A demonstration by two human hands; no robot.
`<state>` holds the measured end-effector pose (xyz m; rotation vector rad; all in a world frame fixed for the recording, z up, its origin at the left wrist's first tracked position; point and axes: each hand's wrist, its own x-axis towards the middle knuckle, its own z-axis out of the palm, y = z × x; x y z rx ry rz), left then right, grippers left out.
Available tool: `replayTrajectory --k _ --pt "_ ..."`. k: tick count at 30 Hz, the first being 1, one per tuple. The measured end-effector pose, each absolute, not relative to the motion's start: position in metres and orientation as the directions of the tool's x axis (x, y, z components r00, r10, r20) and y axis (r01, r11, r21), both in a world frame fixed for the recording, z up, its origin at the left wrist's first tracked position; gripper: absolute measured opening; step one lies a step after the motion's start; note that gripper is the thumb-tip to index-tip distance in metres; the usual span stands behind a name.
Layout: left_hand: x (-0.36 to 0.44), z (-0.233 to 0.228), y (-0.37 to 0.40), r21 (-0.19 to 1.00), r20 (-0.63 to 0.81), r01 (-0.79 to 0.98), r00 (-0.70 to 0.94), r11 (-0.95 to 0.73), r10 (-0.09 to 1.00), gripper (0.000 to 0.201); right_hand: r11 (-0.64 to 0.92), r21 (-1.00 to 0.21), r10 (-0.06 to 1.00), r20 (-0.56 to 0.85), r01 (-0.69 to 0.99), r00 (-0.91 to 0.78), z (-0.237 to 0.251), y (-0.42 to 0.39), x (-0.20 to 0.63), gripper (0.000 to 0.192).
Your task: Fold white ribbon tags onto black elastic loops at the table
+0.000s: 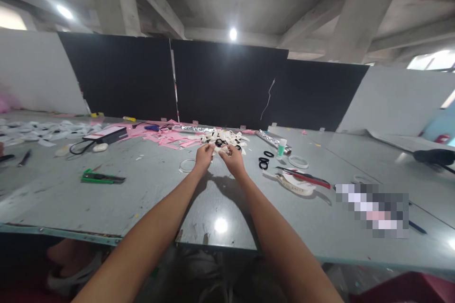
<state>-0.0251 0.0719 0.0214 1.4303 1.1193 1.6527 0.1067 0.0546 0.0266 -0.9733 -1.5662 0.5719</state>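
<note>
Both arms reach out over a grey table (142, 199). My left hand (204, 156) and my right hand (233, 157) meet close together, fingers pinched on a small white piece (219, 150) held between them. Just beyond the hands lies a pile of white strips and black rings (227, 139). What exactly the pinched piece is, I cannot tell.
Pink paper scraps (167, 138) lie behind the pile. A green utility knife (101, 178) lies at left, a dark flat box (106, 135) further back. Black rings (265, 161), a glue tube (281, 148), red-handled scissors (305, 177) and a tape roll (297, 162) sit at right. Black panels stand behind.
</note>
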Motion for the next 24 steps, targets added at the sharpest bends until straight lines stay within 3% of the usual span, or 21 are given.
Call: replayTrajectory --k 4,9,15,24 --pt "-0.026 0.025 0.068 0.861 0.508 0.103 -0.112 -0.499 0.854 0.032 0.421 -0.875 0.900 0.436 0.238 0.013 0.029 0.050 0.108 0.033" --pt "-0.024 0.030 0.061 0.861 0.500 0.088 0.028 -0.500 0.866 0.031 0.277 -0.949 0.960 0.270 0.151 -0.071 0.032 0.042 0.110 0.035" --pt "-0.025 0.026 0.065 0.845 0.524 0.192 -0.112 -0.499 0.844 0.031 0.281 -0.953 0.960 0.277 0.111 -0.049 0.033 0.043 0.106 0.031" --pt "-0.028 0.026 0.072 0.883 0.466 -0.003 -0.130 -0.470 0.875 0.035 0.309 -0.947 0.951 0.309 0.087 -0.023 0.030 0.050 0.112 0.031"
